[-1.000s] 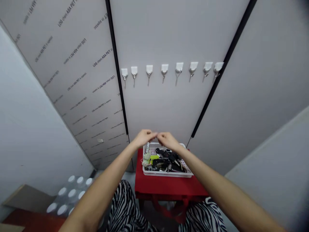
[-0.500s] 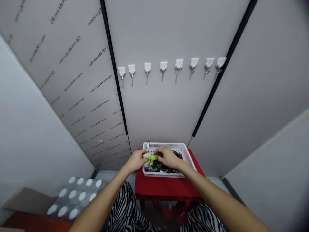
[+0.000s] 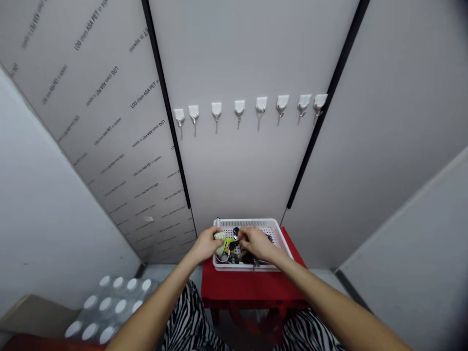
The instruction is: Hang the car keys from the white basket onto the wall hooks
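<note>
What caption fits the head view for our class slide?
Left hand and right hand reach among keys in a white basket on a red table, under empty wall hooks.

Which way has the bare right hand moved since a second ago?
Yes: the right hand dropped from above the far rim of the white perforated plastic basket down into it.

Basket (image 3: 281,238) is sitting on the small table (image 3: 252,287), toward its far edge, close against the wall panel (image 3: 241,170). Taking the basket as dial centre, with twelve toward the wall:

- The row of hooks (image 3: 239,106) is hanging on the panel at twelve, well above.
- The pile of keys (image 3: 234,257) is lying inside, crowding the six-o'clock half.
- The left hand (image 3: 205,245) is resting at the rim at nine.
- The right hand (image 3: 258,242) is reaching in over the centre, near the left hand.
- A pack of bottles (image 3: 109,312) is standing on the floor at eight, well apart.
- A board (image 3: 32,314) is lying beyond the bottles.
</note>
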The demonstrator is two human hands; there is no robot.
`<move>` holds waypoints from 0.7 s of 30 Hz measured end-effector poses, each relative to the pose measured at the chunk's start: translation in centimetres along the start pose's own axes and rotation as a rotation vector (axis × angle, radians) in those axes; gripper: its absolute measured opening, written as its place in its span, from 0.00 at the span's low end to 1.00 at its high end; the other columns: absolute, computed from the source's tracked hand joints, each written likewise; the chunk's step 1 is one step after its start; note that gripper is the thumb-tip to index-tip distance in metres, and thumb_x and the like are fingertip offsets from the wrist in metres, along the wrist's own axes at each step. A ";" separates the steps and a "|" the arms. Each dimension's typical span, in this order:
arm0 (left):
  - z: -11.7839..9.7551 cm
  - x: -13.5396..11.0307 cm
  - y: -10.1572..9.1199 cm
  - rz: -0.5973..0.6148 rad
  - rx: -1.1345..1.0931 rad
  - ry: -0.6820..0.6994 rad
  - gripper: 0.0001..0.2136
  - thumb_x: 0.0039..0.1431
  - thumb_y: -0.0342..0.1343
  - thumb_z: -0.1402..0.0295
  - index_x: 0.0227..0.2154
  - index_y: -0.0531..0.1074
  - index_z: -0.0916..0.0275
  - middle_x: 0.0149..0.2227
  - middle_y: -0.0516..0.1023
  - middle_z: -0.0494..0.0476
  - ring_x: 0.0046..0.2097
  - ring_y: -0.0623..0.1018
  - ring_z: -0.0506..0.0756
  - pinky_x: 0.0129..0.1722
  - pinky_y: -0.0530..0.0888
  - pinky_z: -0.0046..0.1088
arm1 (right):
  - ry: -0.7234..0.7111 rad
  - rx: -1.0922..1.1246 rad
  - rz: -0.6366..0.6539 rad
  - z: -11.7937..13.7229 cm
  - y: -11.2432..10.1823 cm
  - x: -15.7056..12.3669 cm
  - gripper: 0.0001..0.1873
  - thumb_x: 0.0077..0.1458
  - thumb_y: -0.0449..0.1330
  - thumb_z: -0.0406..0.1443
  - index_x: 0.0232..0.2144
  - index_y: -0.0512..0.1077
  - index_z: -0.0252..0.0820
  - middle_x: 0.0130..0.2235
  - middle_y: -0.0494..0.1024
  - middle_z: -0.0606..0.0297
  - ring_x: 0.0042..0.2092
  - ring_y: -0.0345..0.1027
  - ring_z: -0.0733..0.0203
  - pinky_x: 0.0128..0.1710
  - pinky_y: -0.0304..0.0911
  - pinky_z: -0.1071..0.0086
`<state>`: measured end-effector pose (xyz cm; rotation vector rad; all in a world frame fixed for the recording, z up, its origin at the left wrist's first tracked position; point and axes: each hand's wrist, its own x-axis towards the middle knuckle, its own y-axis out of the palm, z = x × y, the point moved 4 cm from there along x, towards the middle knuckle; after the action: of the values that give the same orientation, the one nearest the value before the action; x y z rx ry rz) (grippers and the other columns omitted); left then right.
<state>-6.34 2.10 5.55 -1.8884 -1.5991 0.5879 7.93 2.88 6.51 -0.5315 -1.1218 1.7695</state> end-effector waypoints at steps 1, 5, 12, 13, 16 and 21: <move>-0.5 -0.2 -0.1 -0.024 0.040 0.031 0.13 0.38 0.46 0.74 0.32 0.64 0.64 0.29 0.69 0.52 0.30 0.67 0.49 0.32 0.63 0.24 | 0.007 0.070 -0.007 0.0 -0.5 0.1 0.07 0.37 0.48 0.29 0.23 0.64 0.38 0.20 0.67 0.68 0.22 0.56 0.70 0.24 0.50 0.76; -3.2 -0.5 0.2 -0.106 0.163 0.228 0.16 0.38 0.49 0.71 0.36 0.63 0.61 0.38 0.67 0.54 0.40 0.64 0.53 0.40 0.59 0.29 | 0.013 0.290 -0.006 0.7 -2.4 0.7 0.06 0.35 0.49 0.28 0.22 0.63 0.37 0.18 0.63 0.71 0.21 0.54 0.73 0.21 0.50 0.79; -5.3 0.9 -0.2 -0.159 -0.192 0.189 0.11 0.47 0.41 0.66 0.22 0.66 0.65 0.22 0.67 0.52 0.28 0.65 0.49 0.30 0.62 0.26 | 0.066 0.750 0.063 2.9 -5.9 2.1 0.11 0.41 0.48 0.38 0.23 0.64 0.34 0.20 0.66 0.67 0.21 0.57 0.72 0.22 0.54 0.76; -5.6 1.3 -0.6 -0.150 -0.322 0.165 0.12 0.47 0.41 0.65 0.21 0.65 0.66 0.20 0.66 0.51 0.25 0.64 0.48 0.27 0.62 0.24 | 0.053 0.830 0.040 3.3 -6.7 2.4 0.13 0.41 0.47 0.39 0.25 0.65 0.34 0.23 0.67 0.65 0.23 0.59 0.71 0.24 0.55 0.75; -6.9 2.4 -2.3 -0.132 -0.675 0.131 0.13 0.45 0.43 0.60 0.21 0.63 0.66 0.16 0.60 0.48 0.19 0.60 0.45 0.20 0.60 0.22 | -0.024 0.861 -0.028 5.1 -9.0 3.6 0.15 0.40 0.50 0.38 0.31 0.65 0.35 0.28 0.68 0.64 0.26 0.59 0.70 0.28 0.57 0.73; -9.2 3.8 -5.9 -0.080 -0.953 0.179 0.17 0.40 0.46 0.54 0.20 0.60 0.66 0.15 0.58 0.46 0.16 0.58 0.43 0.17 0.57 0.20 | -0.159 0.642 -0.095 8.7 -12.2 5.5 0.17 0.39 0.50 0.36 0.34 0.65 0.34 0.23 0.66 0.67 0.22 0.55 0.72 0.24 0.54 0.75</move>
<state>-3.81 5.04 16.42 -2.3877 -1.9982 -0.4801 4.85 5.42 21.96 0.0504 -0.6058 1.9780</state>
